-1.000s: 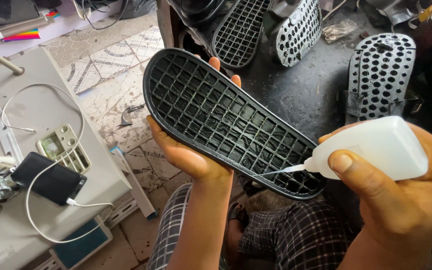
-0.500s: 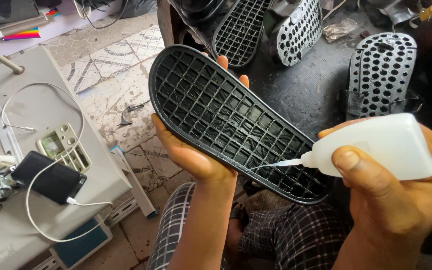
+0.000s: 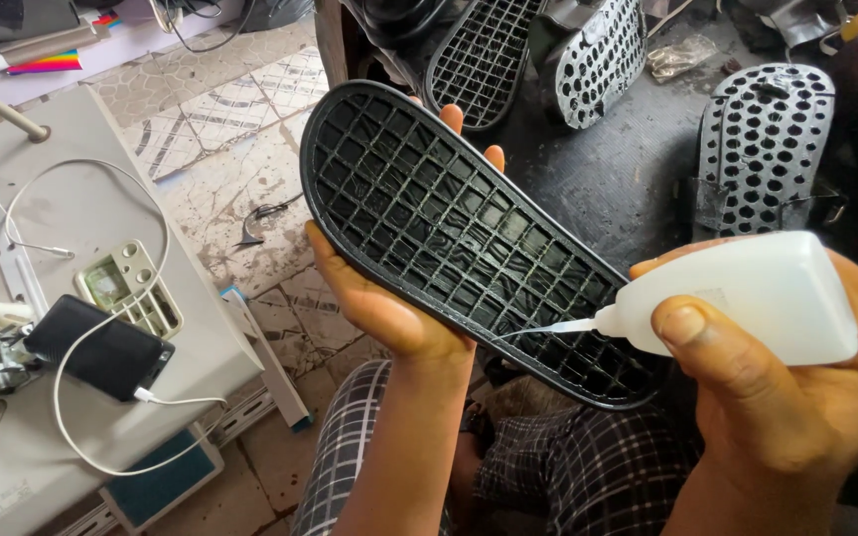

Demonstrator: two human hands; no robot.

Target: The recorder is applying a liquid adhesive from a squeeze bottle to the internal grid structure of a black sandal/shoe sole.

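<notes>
While the left hand [image 3: 389,308] cups the black sole [image 3: 459,243] from underneath, fingers wrapped round its far edge, we see its gridded face tilted up toward the camera, which leaves every cell open to the nozzle. The sole runs across the middle of the frame, from upper left down to lower right. The right hand [image 3: 786,397], at the lower right, is clamped round a white squeeze bottle [image 3: 747,298], thumb pressed on its side; we judge that grip suits squeezing. The thin tip lies over the ribs near the lower right end of the sole, though we cannot tell if it touches them.

Below the sole we see checked trousers [image 3: 568,467] at the bottom centre. At the top of the frame more soles [image 3: 489,60] lean on a dark mat, and a dotted one [image 3: 762,149] stands at the upper right. At the left a grey machine table [image 3: 81,208] carries a dark phone [image 3: 99,347] with a white cable [image 3: 81,437] plugged in. Nothing stands between the bottle and the sole; the other soles lie well apart.
</notes>
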